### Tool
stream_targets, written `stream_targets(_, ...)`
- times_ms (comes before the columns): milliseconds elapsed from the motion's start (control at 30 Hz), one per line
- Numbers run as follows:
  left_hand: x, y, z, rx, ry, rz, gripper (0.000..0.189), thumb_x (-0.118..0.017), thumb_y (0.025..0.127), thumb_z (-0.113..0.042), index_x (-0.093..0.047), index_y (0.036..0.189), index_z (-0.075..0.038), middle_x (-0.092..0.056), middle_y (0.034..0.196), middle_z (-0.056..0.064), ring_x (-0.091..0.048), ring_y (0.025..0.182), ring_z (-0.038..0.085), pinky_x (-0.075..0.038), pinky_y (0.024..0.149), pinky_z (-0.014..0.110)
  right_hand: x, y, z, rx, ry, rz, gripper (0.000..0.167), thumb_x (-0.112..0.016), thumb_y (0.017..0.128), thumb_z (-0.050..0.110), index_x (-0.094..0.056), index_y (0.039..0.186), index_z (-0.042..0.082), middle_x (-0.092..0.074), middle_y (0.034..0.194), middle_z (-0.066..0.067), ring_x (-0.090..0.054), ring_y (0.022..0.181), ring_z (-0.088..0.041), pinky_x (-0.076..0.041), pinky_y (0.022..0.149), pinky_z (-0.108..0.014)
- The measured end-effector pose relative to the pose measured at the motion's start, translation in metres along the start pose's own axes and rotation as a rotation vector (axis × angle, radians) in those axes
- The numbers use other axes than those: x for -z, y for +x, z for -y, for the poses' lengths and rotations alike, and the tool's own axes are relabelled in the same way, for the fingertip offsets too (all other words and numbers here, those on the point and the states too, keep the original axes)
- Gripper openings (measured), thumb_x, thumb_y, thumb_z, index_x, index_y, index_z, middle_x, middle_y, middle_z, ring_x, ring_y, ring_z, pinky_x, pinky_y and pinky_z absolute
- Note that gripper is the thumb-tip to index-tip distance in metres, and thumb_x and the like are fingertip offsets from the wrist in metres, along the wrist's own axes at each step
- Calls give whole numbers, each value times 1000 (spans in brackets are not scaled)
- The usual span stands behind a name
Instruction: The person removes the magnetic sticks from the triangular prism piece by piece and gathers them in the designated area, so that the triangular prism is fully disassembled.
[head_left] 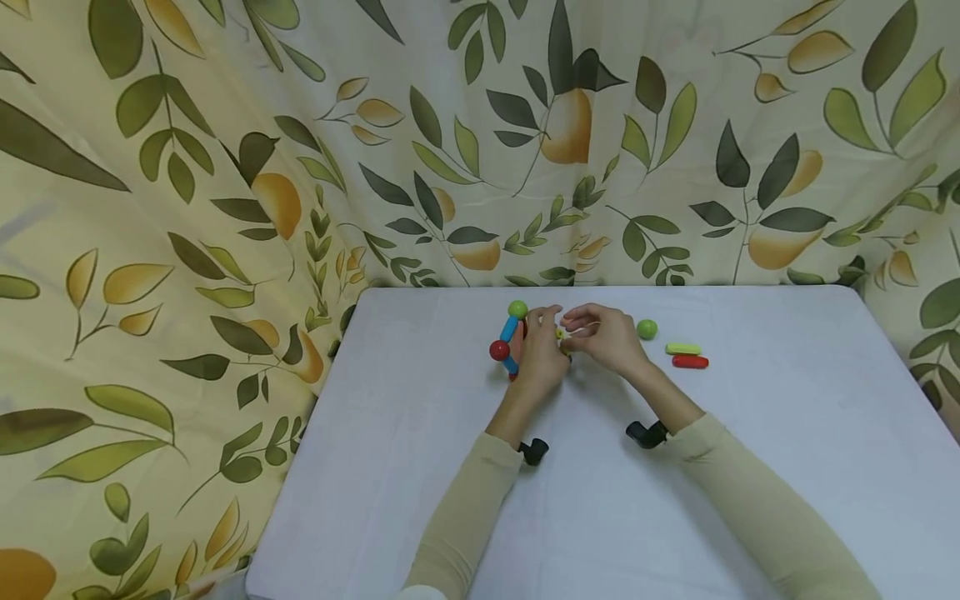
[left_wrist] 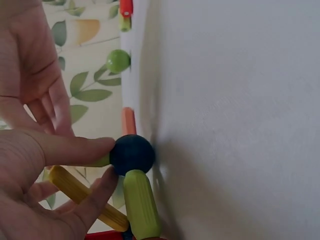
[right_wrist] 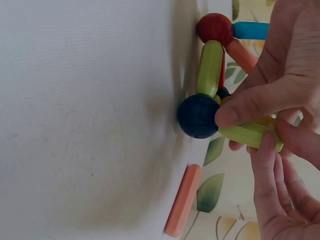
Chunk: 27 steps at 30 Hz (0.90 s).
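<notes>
While both forearms reach forward over a white table [head_left: 375,467] and angle toward each other, the left hand [head_left: 543,346] grips a dark blue ball [right_wrist: 196,116] between thumb and fingers. Opposite, the right hand's [head_left: 607,337] fingertips pinch a light green stick [right_wrist: 242,133] touching that ball. Both pieces join a colourful stick-and-ball structure [head_left: 509,328] near the table's far edge.

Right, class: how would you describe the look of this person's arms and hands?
The left sleeve and right sleeve are long, plain and beige, reaching near the wrists. The left hand and right hand wear no gloves. A small black device shows at the left wrist and another at the right.
</notes>
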<state>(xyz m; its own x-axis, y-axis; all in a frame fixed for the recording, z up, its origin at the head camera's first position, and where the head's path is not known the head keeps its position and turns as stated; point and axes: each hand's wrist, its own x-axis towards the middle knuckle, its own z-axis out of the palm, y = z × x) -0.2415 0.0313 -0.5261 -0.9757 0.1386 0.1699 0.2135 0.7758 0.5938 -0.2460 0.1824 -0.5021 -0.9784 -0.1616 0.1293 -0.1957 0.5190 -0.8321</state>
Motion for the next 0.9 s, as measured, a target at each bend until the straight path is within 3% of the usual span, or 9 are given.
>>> stream_targets(200,-4,4,7,-40,16,6,88,-88,77,0,-46,152,-16,-45,147,13,-65,102,21,-57,87,30,-2,-1,-2,9,39,-6,42,-90,81,8,-73,119,3,-78,108,-12,-77,91,-30,-55,68,-16)
stream_targets(367,-4,5,10,-44,-7,8,93,-91,74,-2,-44,154,-17,-41,151,12,-64,101,19,-56,84,26,-1,-3,-3,1,53,-32,44,-89,82,6,-72,122,2,-77,109,-14,-76,92,-31,-54,69,-15)
stream_targets(600,-3,4,10,-49,-24,8,93,-90,75,-2,-44,154,-16,-37,155,13,-64,101,17,-55,84,24,2,-7,-10,-37,60,-69,43,-88,84,6,-72,124,6,-77,109,-15,-76,93,-32,-54,69,-15)
stream_targets(900,-2,4,9,-62,-1,17,92,-90,76,-2,-43,154,-15,-36,156,16,-64,103,18,-54,84,23,0,-9,-11,-15,64,-98,41,-87,83,1,-73,121,4,-77,108,-16,-75,91,-32,-53,67,-14)
